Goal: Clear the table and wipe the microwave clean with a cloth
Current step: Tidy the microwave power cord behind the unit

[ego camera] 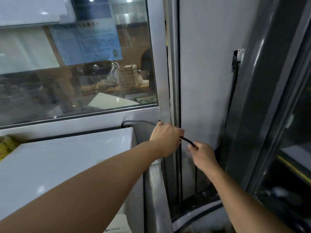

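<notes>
A white microwave (72, 158) fills the lower left, seen from above. A dark power cord (187, 141) runs from behind its back right corner along the window sill. My left hand (165, 139) grips the cord beside the metal window post. My right hand (202, 153) pinches the same cord a short way to the right, in front of the grey wall panel. A short stretch of cord shows between the two hands. No cloth is in view.
A glass window (75, 64) with a blue paper notice (87, 39) stands behind the microwave. A metal post (165, 91) and grey wall panel (205, 81) are ahead. A dark glass-door cabinet (286, 132) stands close on the right. A yellow box (6, 145) sits at far left.
</notes>
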Tool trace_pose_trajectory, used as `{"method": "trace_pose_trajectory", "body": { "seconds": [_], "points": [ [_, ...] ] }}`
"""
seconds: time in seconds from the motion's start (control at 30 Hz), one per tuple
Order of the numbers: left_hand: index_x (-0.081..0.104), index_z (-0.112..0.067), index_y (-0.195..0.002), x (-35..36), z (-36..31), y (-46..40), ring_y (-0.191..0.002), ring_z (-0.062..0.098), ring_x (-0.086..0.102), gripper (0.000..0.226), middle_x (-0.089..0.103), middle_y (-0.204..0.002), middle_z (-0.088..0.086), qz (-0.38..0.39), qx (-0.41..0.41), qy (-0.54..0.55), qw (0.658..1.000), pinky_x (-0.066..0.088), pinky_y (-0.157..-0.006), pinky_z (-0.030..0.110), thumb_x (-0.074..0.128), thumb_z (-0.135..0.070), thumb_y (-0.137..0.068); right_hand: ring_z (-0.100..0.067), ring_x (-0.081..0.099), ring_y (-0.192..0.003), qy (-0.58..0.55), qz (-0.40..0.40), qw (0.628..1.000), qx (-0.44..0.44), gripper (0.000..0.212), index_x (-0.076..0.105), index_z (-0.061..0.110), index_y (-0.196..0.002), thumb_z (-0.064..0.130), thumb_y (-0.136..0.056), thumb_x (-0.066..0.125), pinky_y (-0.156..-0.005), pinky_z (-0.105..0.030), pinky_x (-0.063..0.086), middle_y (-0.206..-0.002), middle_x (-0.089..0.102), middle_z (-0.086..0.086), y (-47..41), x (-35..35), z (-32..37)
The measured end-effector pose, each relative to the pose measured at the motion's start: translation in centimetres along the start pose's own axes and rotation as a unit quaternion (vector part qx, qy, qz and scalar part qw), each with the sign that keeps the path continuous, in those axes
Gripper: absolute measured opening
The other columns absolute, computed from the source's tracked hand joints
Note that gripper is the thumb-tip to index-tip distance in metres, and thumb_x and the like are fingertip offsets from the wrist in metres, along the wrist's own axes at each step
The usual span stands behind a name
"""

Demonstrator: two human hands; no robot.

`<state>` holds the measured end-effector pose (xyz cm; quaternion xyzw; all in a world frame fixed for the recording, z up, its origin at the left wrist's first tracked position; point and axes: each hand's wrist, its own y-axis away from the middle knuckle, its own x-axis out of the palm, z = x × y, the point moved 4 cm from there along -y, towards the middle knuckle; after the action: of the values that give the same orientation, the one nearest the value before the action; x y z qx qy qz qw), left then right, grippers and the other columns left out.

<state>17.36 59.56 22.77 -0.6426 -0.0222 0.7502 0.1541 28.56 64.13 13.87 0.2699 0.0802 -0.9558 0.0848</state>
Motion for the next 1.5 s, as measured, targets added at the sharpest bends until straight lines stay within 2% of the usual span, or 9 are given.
{"method": "trace_pose_trajectory", "body": {
  "seconds": [0.13,0.3,0.43,0.6,0.7,0.8,0.97,1.27,1.5],
  "points": [
    [0.062,-0.025,-0.094,-2.9,0.5,1.1,-0.100,0.024,0.054,0.016,0.066,-0.095,0.003,-0.045,-0.022,0.010,0.999,0.032,-0.077,0.033,0.047,-0.021,-0.090,-0.021,0.059,-0.070,0.028,-0.004,0.999,-0.043,0.024,0.063,0.011,-0.079,0.025,-0.095,0.052,-0.059,-0.028,0.042,-0.070,0.061,-0.004,1.3,-1.4,2.6],
    [0.063,-0.023,-0.101,-6.2,2.9,3.8,-0.101,0.024,0.053,0.018,0.065,-0.099,0.002,-0.113,-0.037,0.043,0.992,0.032,-0.074,0.032,0.047,-0.022,-0.093,-0.020,0.061,-0.088,0.099,0.064,0.993,-0.022,0.017,0.064,0.013,-0.093,0.025,-0.095,0.052,-0.085,-0.040,0.051,-0.091,0.066,-0.003,3.1,-0.8,3.4],
    [0.060,-0.017,-0.103,-8.4,5.1,6.2,-0.091,0.029,0.057,0.016,0.059,-0.099,0.008,-0.136,-0.078,0.093,0.983,0.042,-0.072,0.036,0.047,-0.023,-0.094,-0.019,0.059,-0.096,0.105,0.107,0.989,-0.007,0.018,0.063,0.014,-0.105,0.023,-0.096,0.050,-0.085,-0.033,0.048,-0.101,0.064,-0.003,4.8,0.2,3.5],
    [0.059,-0.018,-0.099,-9.5,5.6,8.6,-0.091,0.028,0.056,0.015,0.063,-0.096,0.005,-0.142,-0.068,0.094,0.983,0.046,-0.077,0.036,0.046,-0.023,-0.094,-0.013,0.058,-0.080,0.089,0.039,0.994,-0.041,0.018,0.067,0.016,-0.100,0.023,-0.096,0.051,-0.071,-0.025,0.045,-0.088,0.064,0.001,6.1,-0.5,6.1],
    [0.061,-0.021,-0.096,-10.2,4.5,9.9,-0.089,0.023,0.057,0.013,0.064,-0.090,0.000,-0.178,-0.042,0.104,0.978,0.038,-0.071,0.030,0.049,-0.024,-0.091,-0.003,0.044,-0.056,0.093,-0.017,0.992,-0.087,0.018,0.061,0.021,-0.080,0.022,-0.096,0.052,-0.051,-0.019,0.031,-0.062,0.048,0.010,6.6,-1.6,8.7],
    [0.064,-0.021,-0.097,-11.1,3.4,11.1,-0.086,0.019,0.058,0.014,0.065,-0.090,-0.002,-0.208,-0.053,0.132,0.968,0.030,-0.066,0.025,0.053,-0.026,-0.091,-0.004,0.045,-0.056,0.097,-0.050,0.987,-0.118,0.016,0.061,0.020,-0.081,0.024,-0.095,0.052,-0.050,-0.019,0.029,-0.062,0.049,0.009,7.5,-2.3,11.1],
    [0.061,-0.020,-0.097,-12.0,4.1,13.4,-0.090,0.024,0.059,0.016,0.066,-0.095,0.001,-0.192,-0.095,0.137,0.967,0.033,-0.071,0.029,0.048,-0.028,-0.095,-0.008,0.051,-0.062,0.113,-0.050,0.983,-0.135,0.016,0.059,0.017,-0.081,0.023,-0.095,0.052,-0.054,-0.021,0.035,-0.069,0.055,0.005,10.4,-2.1,13.3],
    [0.052,-0.016,-0.098,-13.4,7.7,19.8,-0.081,0.025,0.054,0.016,0.063,-0.097,0.005,-0.176,-0.152,0.163,0.959,0.039,-0.063,0.032,0.039,-0.025,-0.098,-0.022,0.061,-0.069,0.139,-0.009,0.990,-0.025,0.026,0.060,0.008,-0.074,0.025,-0.094,0.055,-0.067,-0.035,0.051,-0.070,0.061,-0.008,16.5,-0.5,11.6],
    [0.055,-0.015,-0.098,-12.3,6.8,25.5,-0.089,0.024,0.055,0.016,0.062,-0.100,0.005,-0.127,-0.119,0.195,0.965,0.039,-0.065,0.031,0.042,-0.023,-0.096,-0.029,0.064,-0.072,0.093,-0.109,0.988,-0.055,0.026,0.066,0.001,-0.080,0.023,-0.092,0.059,-0.072,-0.035,0.052,-0.076,0.067,-0.015,22.4,-1.2,15.4]
  ]
}}
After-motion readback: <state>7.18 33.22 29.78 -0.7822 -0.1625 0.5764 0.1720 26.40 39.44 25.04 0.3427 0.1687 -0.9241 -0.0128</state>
